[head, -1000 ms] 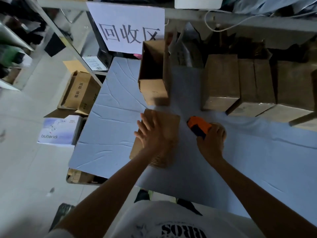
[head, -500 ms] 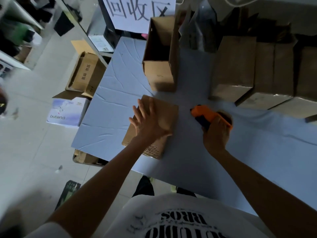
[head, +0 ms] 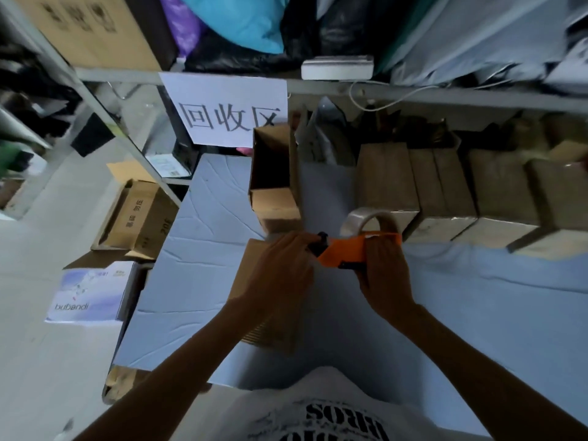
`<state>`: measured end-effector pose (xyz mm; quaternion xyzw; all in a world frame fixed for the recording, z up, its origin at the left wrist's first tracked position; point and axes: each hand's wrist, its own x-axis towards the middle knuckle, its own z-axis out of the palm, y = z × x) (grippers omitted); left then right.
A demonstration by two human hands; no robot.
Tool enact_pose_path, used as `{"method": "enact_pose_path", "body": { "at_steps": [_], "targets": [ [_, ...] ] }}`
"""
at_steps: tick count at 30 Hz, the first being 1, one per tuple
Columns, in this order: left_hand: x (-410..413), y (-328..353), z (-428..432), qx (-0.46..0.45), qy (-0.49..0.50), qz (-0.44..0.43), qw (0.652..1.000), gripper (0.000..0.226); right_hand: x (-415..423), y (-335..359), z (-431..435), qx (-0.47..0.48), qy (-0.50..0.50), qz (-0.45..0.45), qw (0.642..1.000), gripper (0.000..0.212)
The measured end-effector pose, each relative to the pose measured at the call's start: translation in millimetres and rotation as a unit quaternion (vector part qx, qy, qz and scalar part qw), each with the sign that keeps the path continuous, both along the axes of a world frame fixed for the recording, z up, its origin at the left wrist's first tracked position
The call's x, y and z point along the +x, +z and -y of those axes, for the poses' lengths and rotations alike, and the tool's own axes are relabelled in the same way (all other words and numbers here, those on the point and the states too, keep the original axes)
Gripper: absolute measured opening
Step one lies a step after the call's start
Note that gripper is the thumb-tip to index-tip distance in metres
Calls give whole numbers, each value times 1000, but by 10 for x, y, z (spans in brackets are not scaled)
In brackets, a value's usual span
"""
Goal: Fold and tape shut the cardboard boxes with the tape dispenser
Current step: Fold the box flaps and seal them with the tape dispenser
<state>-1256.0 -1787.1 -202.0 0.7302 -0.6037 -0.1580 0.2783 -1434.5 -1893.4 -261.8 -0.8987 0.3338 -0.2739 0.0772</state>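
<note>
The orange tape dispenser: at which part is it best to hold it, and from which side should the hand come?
Probably by the rear of the orange body of the tape dispenser, approached from the person's own side. The right hand already wraps it there. The tape roll stands above it, and the black front end points toward the left hand on the box, so both should stay free.

The left hand [head: 280, 272] hides most of the flat box [head: 273, 326].

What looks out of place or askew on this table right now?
The open brown cardboard box at the back of the blue table lies tipped on its side, its flaps unfolded, unlike the closed brown boxes lined up beside it.
</note>
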Motion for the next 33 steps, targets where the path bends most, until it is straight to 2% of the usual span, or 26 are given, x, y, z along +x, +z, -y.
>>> {"method": "enact_pose_path", "body": {
  "at_steps": [3, 7, 11, 14, 17, 25, 28, 30, 31, 33],
  "targets": [
    [104, 6, 15, -24, -13, 40, 999, 36, 9, 37, 18, 3, 10, -7, 1000, 65],
    [141, -16, 39, -42, -37, 42, 998, 29, 48, 8, 79, 119, 26, -8, 993, 58],
    [268, -47, 122, -9, -11, -72, 997, 27, 74, -27, 140, 225, 74, 7, 972, 67],
    [422, -61, 188, 56, -40, -90, 994, 17, 60, -19, 149, 283, 108, 22, 953, 77],
    [509, -62, 222, 98, -33, -122, 987, 14, 37, -50, 127, 300, 106, 3, 948, 74],
    [498, -229, 303, 133, 64, -206, 967, 25, 49, -13, 99, 320, 86, -5, 943, 57],
    [526, -228, 342, 154, 40, -180, 971, 20, 50, 14, 120, 327, 82, -13, 941, 54],
    [555, -238, 363, 151, 21, -169, 974, 30, 34, 28, 149, 343, 77, -16, 936, 55],
    [550, -236, 375, 151, 19, -187, 971, 32, 25, 38, 165, 351, 73, -16, 933, 56],
    [542, -229, 411, 145, 17, -223, 964, 19, 16, 56, 192, 349, 70, -24, 934, 60]
  ]
}}
